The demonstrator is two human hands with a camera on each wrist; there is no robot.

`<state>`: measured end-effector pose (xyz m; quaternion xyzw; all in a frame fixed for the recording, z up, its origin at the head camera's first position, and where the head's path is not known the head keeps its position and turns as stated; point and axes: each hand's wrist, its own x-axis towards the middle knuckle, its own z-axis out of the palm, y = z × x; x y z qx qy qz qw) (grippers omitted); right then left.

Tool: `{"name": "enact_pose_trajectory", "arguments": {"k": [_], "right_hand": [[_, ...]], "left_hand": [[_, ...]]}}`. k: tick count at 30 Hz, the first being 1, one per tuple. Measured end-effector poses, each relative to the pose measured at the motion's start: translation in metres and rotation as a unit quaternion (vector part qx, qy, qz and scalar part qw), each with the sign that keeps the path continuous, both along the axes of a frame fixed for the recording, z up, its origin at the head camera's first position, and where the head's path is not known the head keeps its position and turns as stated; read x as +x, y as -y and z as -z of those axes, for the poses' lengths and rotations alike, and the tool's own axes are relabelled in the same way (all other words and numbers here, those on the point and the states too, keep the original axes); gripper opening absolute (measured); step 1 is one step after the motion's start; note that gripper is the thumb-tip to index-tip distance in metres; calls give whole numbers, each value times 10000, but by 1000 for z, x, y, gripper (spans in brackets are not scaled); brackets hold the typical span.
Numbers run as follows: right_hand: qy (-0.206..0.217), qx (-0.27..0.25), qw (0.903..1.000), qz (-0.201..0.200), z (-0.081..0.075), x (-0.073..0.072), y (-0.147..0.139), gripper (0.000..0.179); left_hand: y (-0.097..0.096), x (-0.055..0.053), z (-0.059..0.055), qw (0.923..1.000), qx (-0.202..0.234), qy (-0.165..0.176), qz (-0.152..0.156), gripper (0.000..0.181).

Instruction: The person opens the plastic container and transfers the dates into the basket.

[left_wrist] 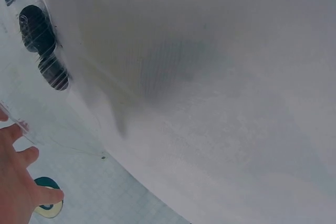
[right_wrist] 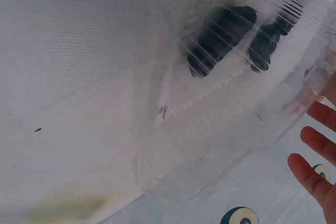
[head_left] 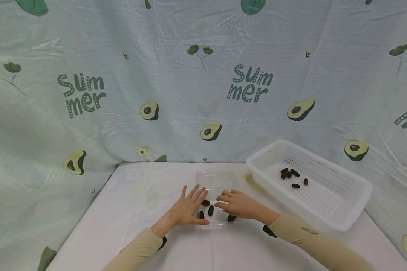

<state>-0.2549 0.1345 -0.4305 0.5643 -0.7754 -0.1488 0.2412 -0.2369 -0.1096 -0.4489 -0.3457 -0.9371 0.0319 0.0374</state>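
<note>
Between the loosely spread, empty hands (head_left: 189, 210) (head_left: 242, 205) lies a clear box (head_left: 219, 220) of dark fruit (head_left: 210, 210).

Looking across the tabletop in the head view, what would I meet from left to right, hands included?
Left hand, a dark oval piece between the hands, right hand, white basket.

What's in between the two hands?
In the head view, part of the clear box, with dark pieces in it, lies between the left hand and right hand.
</note>
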Motion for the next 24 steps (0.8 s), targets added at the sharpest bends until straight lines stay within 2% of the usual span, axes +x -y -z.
{"name": "enact_pose_trajectory", "arguments": {"k": [5,16,24], "right_hand": [[62,240,9996,119,10,-6,9,36],[-4,426,9990,-115,23,-8,25,32],[-19,608,9981,-10,29,-8,33,33]], "left_hand": [[-1,-1,0,10000,-35,91,-17,99],[3,-2,0,9993,200,307,26,94],[10,-2,1,9996,240,128,-71,84]]}}
